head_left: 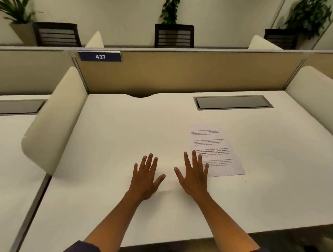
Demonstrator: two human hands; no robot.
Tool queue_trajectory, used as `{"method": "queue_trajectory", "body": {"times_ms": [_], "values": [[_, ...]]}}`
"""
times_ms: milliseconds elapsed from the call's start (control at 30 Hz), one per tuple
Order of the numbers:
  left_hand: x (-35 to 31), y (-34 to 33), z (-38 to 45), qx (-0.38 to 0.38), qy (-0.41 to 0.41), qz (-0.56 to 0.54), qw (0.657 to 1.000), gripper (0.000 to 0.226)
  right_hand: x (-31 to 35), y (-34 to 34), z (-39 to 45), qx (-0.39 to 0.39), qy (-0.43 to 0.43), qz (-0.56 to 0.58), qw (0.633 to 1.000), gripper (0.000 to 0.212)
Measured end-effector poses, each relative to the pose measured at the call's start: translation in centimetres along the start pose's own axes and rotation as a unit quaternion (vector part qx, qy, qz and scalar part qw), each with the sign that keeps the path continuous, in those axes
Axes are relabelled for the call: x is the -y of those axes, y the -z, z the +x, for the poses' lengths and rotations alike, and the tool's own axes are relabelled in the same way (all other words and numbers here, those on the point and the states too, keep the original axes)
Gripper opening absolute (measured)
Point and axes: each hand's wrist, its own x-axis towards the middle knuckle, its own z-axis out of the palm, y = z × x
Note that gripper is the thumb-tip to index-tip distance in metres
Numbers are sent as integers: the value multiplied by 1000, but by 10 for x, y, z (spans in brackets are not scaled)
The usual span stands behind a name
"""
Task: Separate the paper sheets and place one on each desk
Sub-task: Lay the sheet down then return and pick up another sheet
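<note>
A white printed paper sheet [216, 148] lies flat on the white desk [122, 127] in front of me, right of centre. My right hand [193, 175] is spread flat with straight fingers, its fingertips over the sheet's near left corner. My left hand [146, 176] is spread flat over the bare desk top, left of the sheet and apart from it. Neither hand holds anything. I cannot tell whether the sheet is single or a stack.
Cream rounded dividers stand at the left [53, 119] and right [319, 100] of the desk. A tan back panel bears a blue label 437 [100, 56]. A grey cable flap [232, 102] sits at the back. A neighbouring desk [3, 164] lies left. Chairs and plants stand beyond.
</note>
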Motion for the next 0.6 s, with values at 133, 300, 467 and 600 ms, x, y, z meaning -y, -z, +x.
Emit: {"method": "queue_trajectory", "body": {"times_ms": [133, 300, 467, 600], "values": [[45, 16, -51, -37, 41, -2, 998, 77, 61, 1, -26, -8, 59, -11, 998, 79], [107, 35, -147, -61, 104, 2, 993, 81, 151, -6, -87, -2, 125, -25, 992, 82], [161, 44, -243, -94, 161, -13, 982, 83, 230, -27, -152, 22, 178, -31, 983, 83], [226, 50, -350, -119, 241, -11, 963, 79, 327, -52, -222, 42, 264, -15, 963, 82]]}}
